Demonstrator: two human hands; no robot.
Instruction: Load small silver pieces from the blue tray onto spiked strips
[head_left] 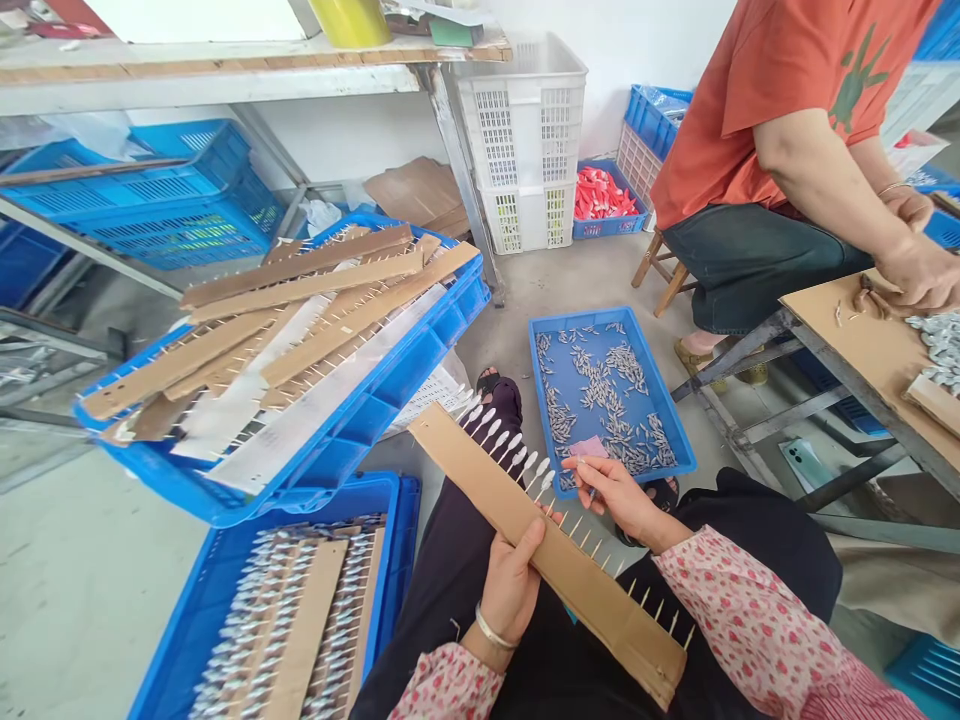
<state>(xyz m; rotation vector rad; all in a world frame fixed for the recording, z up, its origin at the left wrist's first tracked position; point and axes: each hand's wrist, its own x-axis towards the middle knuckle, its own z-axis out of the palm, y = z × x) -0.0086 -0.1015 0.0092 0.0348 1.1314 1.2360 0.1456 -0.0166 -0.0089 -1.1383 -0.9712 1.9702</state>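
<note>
My left hand (512,585) grips a long cardboard strip (600,600) around its middle, thumb on top. Thin wooden sticks (596,548) stand out along the strip's far edge. On the upper-left part, several sticks carry small white, leaf-shaped pieces (491,430); those toward the lower right are bare. My right hand (619,495) is closed in a pinch beside the last covered stick. Whatever lies between its fingertips is too small to make out. Just beyond it, a shallow blue tray (536,375) on the floor holds many small silvery pieces (596,375) and a pink scrap.
At left, a tilted blue crate (352,435) is heaped with stick-lined strips. Below it, another blue crate (405,540) holds strips with filled sticks. A co-worker in an orange shirt (772,100) sits at a low table (840,310) on the right. White crates (525,110) stand behind.
</note>
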